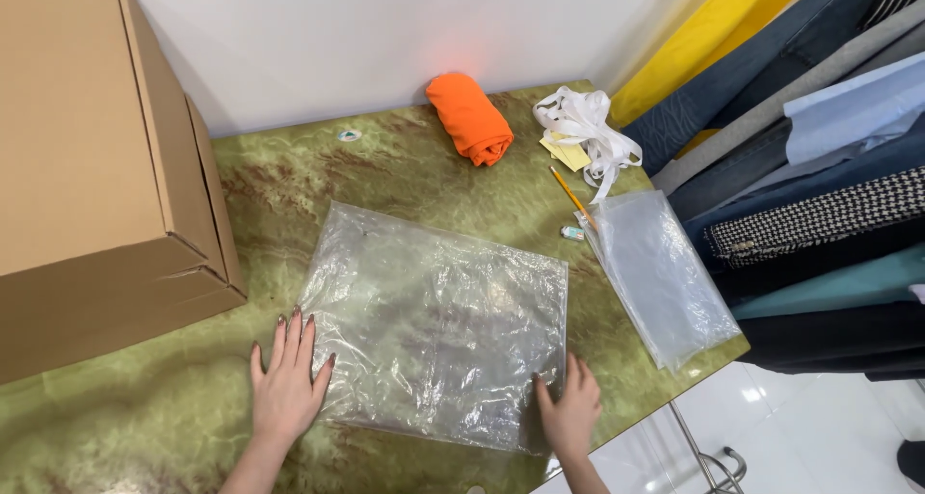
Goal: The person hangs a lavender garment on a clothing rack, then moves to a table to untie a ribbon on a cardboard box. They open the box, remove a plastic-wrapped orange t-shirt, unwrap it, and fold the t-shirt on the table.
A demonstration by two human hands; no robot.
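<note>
Step in hand, as I read it: flattening a clear plastic bag point(438, 325) on the green marble-look table point(145, 407), centre-bottom of frame. L to R:

Cardboard box point(92, 166) fills upper left, well apart from the hands.

Left hand point(287, 383), lower left-centre: fingers spread wide, palm down, grips nothing; fingertips touch the bag's lower-left edge.

Bag lies flat, crinkled, looks empty.

Right hand point(570, 412), bottom centre-right: fingers partly curled, sits on the bag's lower-right corner; can't tell if it pinches or just presses.

Further right: stack of more clear bags point(660, 272), pencil point(570, 195), white tape bundle point(588, 128); orange rolled cloth point(470, 118) top centre; hanging clothes point(819, 166) far right.

Next move prob. needs both hands working the near edge, w/ care since thin film slips
</note>
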